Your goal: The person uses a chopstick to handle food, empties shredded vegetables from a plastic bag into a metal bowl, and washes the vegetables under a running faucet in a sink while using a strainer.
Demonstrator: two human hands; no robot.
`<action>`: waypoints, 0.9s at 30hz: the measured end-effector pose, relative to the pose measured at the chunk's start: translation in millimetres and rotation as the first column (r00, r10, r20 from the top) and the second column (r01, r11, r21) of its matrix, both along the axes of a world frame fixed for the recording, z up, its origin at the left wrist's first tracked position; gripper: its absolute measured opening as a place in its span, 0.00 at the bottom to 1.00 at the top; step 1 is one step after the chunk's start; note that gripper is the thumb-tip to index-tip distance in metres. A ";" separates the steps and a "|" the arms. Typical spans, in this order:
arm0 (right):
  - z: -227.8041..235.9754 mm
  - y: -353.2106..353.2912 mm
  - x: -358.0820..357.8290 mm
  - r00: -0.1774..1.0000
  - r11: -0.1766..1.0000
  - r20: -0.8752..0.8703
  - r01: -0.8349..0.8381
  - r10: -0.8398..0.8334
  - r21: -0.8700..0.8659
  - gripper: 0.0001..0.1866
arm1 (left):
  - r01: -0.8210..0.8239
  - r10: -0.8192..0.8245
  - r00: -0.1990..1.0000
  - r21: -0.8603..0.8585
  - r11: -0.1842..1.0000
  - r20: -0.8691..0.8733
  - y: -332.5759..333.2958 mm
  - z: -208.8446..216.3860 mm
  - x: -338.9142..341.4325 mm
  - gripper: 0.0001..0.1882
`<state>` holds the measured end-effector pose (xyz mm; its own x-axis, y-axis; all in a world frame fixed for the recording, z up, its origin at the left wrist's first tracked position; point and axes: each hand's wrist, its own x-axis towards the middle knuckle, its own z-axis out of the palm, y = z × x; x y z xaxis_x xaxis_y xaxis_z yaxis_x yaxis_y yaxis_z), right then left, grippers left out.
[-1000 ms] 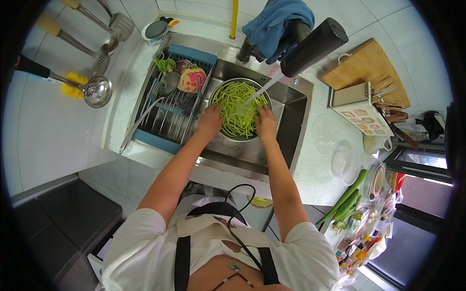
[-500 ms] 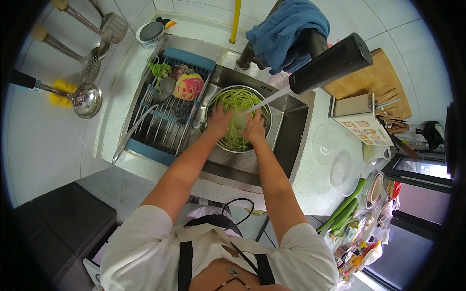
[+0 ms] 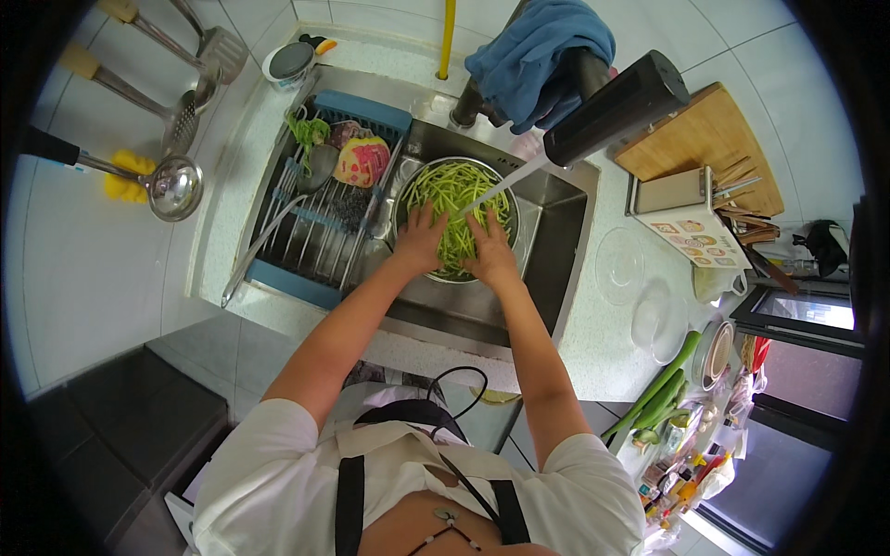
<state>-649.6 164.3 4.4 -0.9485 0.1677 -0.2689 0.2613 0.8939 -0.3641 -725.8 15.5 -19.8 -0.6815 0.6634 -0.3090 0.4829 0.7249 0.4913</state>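
Note:
A round metal bowl (image 3: 516, 206) full of thin, pale-green vegetable strips (image 3: 454, 190) sits in the steel sink. From the black faucet head (image 3: 616, 109), a stream of water runs down into the middle of the strips. My left hand (image 3: 419, 243) rests on the near left part of the strips, its fingers stretched and apart. On the right side of the bowl, my right hand (image 3: 491, 250) lies palm down with spread fingers touching the strips. Neither hand grips anything that I can see.
Left of the bowl, a blue drying rack (image 3: 295, 285) carries a long metal ladle (image 3: 317, 171) and a red-and-yellow sponge-like piece (image 3: 362, 161). A blue cloth (image 3: 542, 60) drapes over the faucet. Clear lids (image 3: 619, 264), a utensil holder (image 3: 691, 218) and a cutting board (image 3: 709, 153) stand right.
My fingers were sunk deeper among the strips; now they lie spread on top, the hands slightly nearer the bowl's near side. The strips look more evenly spread.

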 end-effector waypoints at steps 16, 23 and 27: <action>-20.0 0.3 -14.1 0.974 0.967 0.019 0.228 -0.228 -0.116 0.43 | -0.202 0.189 0.969 0.070 0.977 0.159 16.9 -18.1 -11.3 0.40; -20.8 39.3 -6.7 0.969 0.950 -0.180 0.110 -0.167 -0.291 0.27 | -0.184 0.169 0.980 0.165 0.969 0.101 1.9 -19.0 -20.8 0.40; -55.6 60.8 -24.4 0.858 0.706 0.155 0.495 -0.491 -0.507 0.24 | -0.525 0.346 0.797 0.283 0.803 0.496 1.8 -55.6 -39.3 0.40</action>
